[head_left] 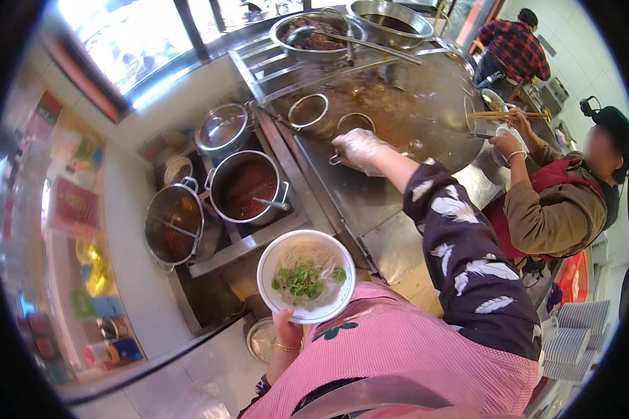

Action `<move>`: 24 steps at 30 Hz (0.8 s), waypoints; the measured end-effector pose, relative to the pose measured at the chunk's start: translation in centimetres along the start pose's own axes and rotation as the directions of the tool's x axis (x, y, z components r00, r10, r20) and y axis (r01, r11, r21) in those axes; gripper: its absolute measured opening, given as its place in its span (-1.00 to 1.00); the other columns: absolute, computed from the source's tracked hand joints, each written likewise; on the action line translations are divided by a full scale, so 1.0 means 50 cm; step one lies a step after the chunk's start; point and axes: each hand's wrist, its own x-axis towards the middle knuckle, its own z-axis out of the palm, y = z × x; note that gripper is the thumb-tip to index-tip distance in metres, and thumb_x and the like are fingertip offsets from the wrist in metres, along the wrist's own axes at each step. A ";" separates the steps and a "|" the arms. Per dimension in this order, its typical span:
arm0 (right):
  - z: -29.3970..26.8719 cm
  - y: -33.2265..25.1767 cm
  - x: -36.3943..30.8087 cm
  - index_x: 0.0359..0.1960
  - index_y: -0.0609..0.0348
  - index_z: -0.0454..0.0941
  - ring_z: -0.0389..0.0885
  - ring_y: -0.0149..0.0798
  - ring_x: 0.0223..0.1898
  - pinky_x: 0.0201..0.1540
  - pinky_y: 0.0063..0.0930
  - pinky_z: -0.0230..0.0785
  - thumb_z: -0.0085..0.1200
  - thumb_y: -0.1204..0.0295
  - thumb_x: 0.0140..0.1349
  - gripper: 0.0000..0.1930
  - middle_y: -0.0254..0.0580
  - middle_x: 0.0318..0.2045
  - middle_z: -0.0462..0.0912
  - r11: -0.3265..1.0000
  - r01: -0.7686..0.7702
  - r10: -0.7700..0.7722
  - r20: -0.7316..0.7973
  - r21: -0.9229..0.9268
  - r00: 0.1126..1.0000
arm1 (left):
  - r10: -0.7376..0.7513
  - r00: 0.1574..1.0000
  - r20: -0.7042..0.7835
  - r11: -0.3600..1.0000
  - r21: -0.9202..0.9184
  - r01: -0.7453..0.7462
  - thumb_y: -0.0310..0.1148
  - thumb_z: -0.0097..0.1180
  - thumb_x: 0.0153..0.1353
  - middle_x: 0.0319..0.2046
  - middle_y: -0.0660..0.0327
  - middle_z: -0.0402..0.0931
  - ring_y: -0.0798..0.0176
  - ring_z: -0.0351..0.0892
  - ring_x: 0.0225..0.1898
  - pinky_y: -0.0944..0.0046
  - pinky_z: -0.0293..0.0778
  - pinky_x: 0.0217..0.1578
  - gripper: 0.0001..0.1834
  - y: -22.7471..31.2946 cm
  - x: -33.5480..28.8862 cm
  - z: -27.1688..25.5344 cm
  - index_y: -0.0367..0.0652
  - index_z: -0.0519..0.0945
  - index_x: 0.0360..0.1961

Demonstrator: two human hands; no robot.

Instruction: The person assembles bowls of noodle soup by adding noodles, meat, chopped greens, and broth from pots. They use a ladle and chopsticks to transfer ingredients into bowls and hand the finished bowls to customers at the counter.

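Within the round white bowl (pixel 333 304), green herbs (pixel 300 281) top pale noodles (pixel 317 257).

Holding a white bowl (pixel 263 283) of noodles (pixel 306 258) and green herbs (pixel 300 282) in the left hand (pixel 287 331), by the near right corner of the stove (pixel 232 249); reaching with the gloved right hand (pixel 363 150) to the left edge of the broth pan (pixel 456 149); standing near a person (pixel 555 202) with chopsticks (pixel 507 115).

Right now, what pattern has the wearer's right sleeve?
Dark sleeve, white feather print; best in the head view.
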 end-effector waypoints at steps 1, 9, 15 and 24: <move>0.005 -0.007 0.010 -0.09 -0.03 0.67 0.66 -0.04 -0.06 0.02 -0.24 0.49 0.07 0.31 0.26 -0.76 -0.04 -0.15 0.69 0.895 0.172 -0.186 0.005 -0.412 0.982 | 0.032 0.999 0.033 0.999 0.004 -0.032 -0.34 0.07 -0.03 0.16 0.06 0.37 0.07 0.40 0.18 0.10 0.35 0.20 -0.21 0.007 0.002 0.008 -0.32 0.21 0.30; -0.012 -0.014 0.031 -0.27 -0.01 0.68 0.65 0.01 -0.15 -0.12 -0.17 0.53 0.11 0.38 0.11 -0.83 -0.13 -0.25 0.67 0.184 0.655 -0.466 0.522 -0.733 0.715 | 0.029 0.998 -0.053 0.998 0.063 -0.026 -0.30 0.01 0.04 0.04 0.14 0.42 0.17 0.49 0.00 0.16 0.47 -0.01 -0.39 0.009 0.047 0.031 -0.23 0.33 0.17; -0.181 0.024 0.033 -0.24 0.04 0.70 0.65 -0.05 -0.18 -0.14 -0.24 0.52 0.25 0.23 0.13 -0.76 -0.15 -0.26 0.71 0.525 0.646 -0.753 0.052 -0.554 0.657 | -0.068 0.996 -0.055 0.998 0.005 0.068 -0.33 0.14 -0.02 0.17 0.08 0.34 0.10 0.37 0.19 0.14 0.29 0.23 -0.18 0.008 0.095 0.093 -0.33 0.18 0.31; -0.222 0.273 0.046 -0.23 0.18 0.61 0.60 -0.07 -0.30 -0.22 -0.22 0.44 -0.02 0.26 0.32 -0.74 0.00 -0.31 0.64 0.932 0.207 -0.351 -0.597 -0.299 0.721 | -0.067 0.997 0.043 0.997 -0.043 0.069 -0.40 0.06 -0.05 0.19 0.02 0.34 0.04 0.38 0.20 0.11 0.31 0.23 -0.18 0.022 0.145 0.197 -0.37 0.17 0.32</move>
